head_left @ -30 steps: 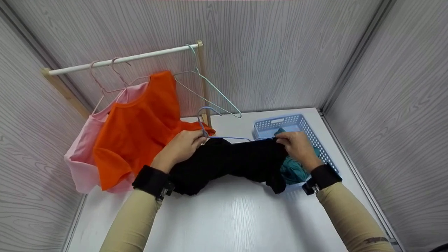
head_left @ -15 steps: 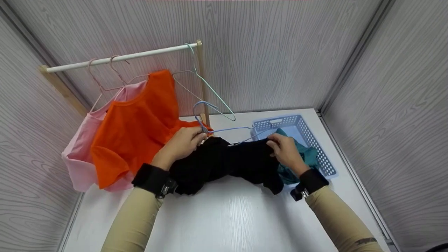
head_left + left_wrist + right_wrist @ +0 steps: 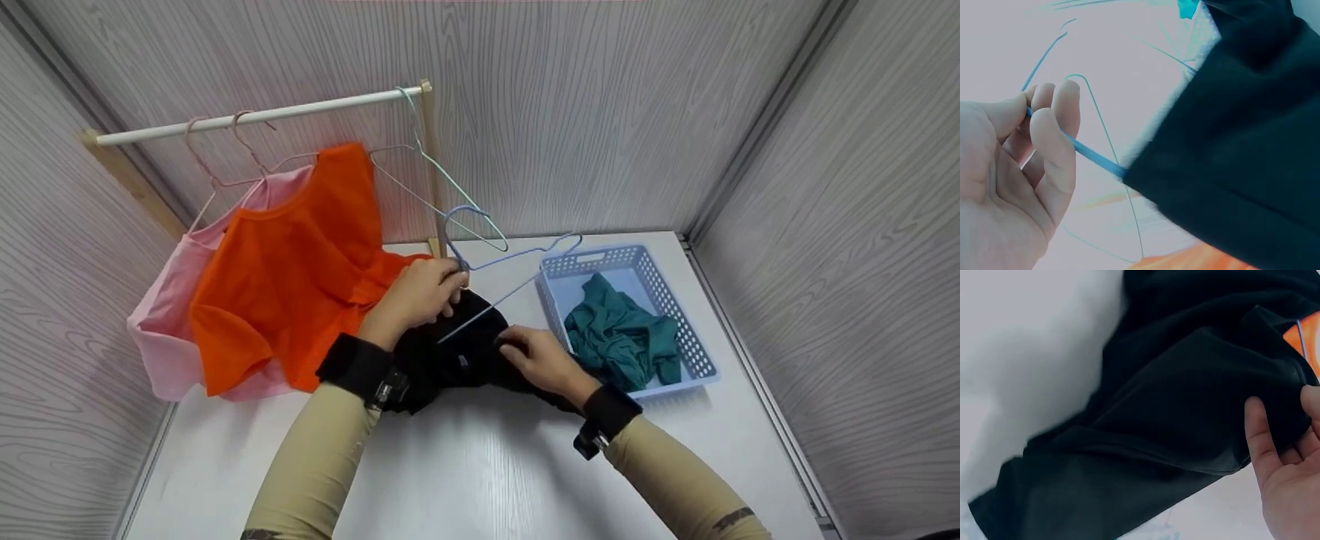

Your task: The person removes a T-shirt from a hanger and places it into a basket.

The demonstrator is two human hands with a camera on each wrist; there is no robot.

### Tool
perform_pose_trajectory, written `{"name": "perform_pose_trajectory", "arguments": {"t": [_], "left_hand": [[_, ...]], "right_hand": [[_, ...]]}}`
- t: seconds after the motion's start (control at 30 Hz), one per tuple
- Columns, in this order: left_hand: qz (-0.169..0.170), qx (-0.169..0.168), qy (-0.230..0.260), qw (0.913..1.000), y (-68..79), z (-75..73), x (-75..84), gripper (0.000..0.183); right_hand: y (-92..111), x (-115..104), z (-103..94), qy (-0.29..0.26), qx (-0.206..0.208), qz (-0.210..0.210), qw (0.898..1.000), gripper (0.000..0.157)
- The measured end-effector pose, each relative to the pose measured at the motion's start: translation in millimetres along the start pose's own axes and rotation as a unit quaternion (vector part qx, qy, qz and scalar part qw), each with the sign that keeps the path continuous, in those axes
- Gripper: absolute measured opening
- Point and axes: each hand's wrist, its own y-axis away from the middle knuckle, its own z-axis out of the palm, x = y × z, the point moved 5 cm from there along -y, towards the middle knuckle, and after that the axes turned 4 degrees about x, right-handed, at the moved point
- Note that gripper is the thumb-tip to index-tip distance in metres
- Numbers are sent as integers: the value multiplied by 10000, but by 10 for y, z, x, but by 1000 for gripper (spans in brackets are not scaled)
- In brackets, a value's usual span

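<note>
Black garment (image 3: 484, 375) just left of basket (image 3: 677, 311); right hand (image 3: 544, 360) pinches its edge, perhaps neckline (dark folds hide detail). Left hand (image 3: 424, 291) pinches blue hanger (image 3: 511, 257) near hook base. Step seems dressing hanger, one end inside; next calls for tucking free end in.

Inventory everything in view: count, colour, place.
Rack: 1, white and wood, back left
Hangers: 2, pink, on rack
Bare hanger: 1, mint, on rack
Held hanger: 1, blue, centre
Front garment: 1, orange, on rack
Rear garment: 1, pink, on rack
Held garment: 1, black, centre
Basket: 1, blue, right
Cloth: 1, teal, in basket
Table: 1, white, underneath
Walls: 3, grey, around
Wristbands: 2, black, wrists
Sleeves: 2, beige, arms
Left hand: 1, on held hanger
Right hand: 1, on held garment
</note>
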Motion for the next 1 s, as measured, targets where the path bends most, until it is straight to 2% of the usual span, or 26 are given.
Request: {"name": "perform_pose_trajectory", "arguments": {"t": [0.13, 0.33, 0.43, 0.53, 0.6, 0.67, 0.77, 0.83, 0.93, 1.0], "left_hand": [[-108, -22, 262, 9996, -63, 85, 63, 24], [-311, -2, 701, 9971, -127, 203, 100, 23], [-367, 15, 872, 9955, -159, 262, 123, 21], [-379, 23, 1054, 9937, -197, 319, 158, 21], [-433, 43, 1196, 9919, -210, 345, 160, 22], [-505, 115, 1284, 9904, -220, 362, 156, 23], [-630, 262, 1412, 9876, -217, 373, 139, 23], [-686, 397, 1458, 9861, -209, 365, 122, 22], [-771, 515, 1497, 9844, -183, 354, 78, 20], [-813, 524, 1460, 9845, -158, 343, 43, 20]], "right_hand": [[48, -27, 196, -25, -570, 26, 9984, 22], [187, 3, 384, -29, -1355, 25, 9908, 27], [227, 11, 449, -21, -1590, -58, 9873, 36], [218, -4, 508, 101, -1495, -97, 9887, 47], [199, -49, 566, 137, -1329, -143, 9909, 47], [185, -100, 622, 158, -1178, -243, 9926, 38], [178, -195, 682, 150, -951, -628, 9934, 17], [191, -260, 707, 142, -889, -1007, 9908, 16], [243, -350, 738, 26, -1123, -1509, 9821, 14], [289, -377, 759, -22, -1421, -1653, 9760, 14]]}}
